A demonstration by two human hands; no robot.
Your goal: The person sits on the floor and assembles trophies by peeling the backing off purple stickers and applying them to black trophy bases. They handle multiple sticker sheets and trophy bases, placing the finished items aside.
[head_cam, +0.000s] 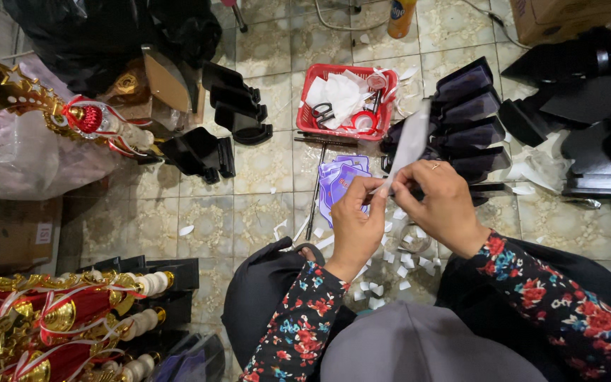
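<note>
Red basket (pixel 310 122) on tiled floor (pixel 206 219): white paper scraps, scissors (pixel 323 112), red tape roll (pixel 364 122) inside. Just below basket, purple stickers (pixel 339 180) flat on tiles. Black trophy bases (pixel 472 113) crowding basket's right edge; open floor only left-below. Below basket, left hand (pixel 355 226) and right hand (pixel 441 205) both closed, pinching white strip (pixel 408 145), held above stickers, slanting up toward basket.

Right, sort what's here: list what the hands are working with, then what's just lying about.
In use:
- left hand
- right hand
- white strip held between both hands
- paper scraps on the floor below

Lying about:
- red basket with scissors
- purple cards
- black bases
- trophies
</note>
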